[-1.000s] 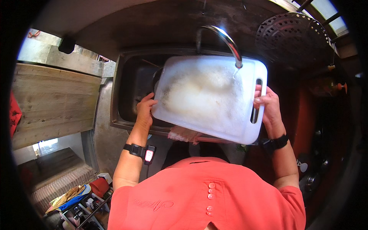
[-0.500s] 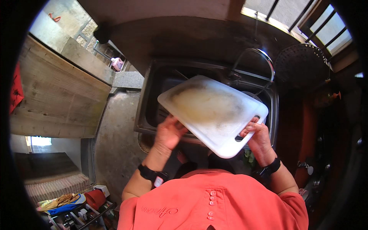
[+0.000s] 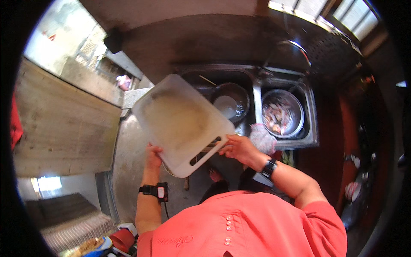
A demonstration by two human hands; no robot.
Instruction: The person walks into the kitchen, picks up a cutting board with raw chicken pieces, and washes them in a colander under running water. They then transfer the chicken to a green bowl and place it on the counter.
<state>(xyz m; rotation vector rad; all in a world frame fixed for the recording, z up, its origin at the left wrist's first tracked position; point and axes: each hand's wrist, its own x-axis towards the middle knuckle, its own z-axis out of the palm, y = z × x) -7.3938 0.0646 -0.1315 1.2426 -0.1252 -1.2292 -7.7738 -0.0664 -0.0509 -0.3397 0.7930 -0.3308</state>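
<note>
A white plastic cutting board (image 3: 180, 113), with a brownish stain over its middle and a handle slot at one end, is held tilted in front of me, left of the sink. My left hand (image 3: 154, 156) grips its lower left edge, some fingers hidden beneath it. At the right corner, beside the slot, my right hand (image 3: 242, 150) is closed on the rim. Just past that hand, a pale pinkish cloth (image 3: 262, 139) hangs over the sink's front edge.
The double sink (image 3: 257, 100) holds a dark round pan (image 3: 245, 103) on the left and a metal bowl (image 3: 298, 115) with pale and reddish pieces on the right. A curved faucet (image 3: 305, 55) rises behind. A wooden panel (image 3: 68, 124) stands at left.
Both hands have carried the cutting board left, from above the sink to beside it. The pan, the metal bowl and the cloth now show.
</note>
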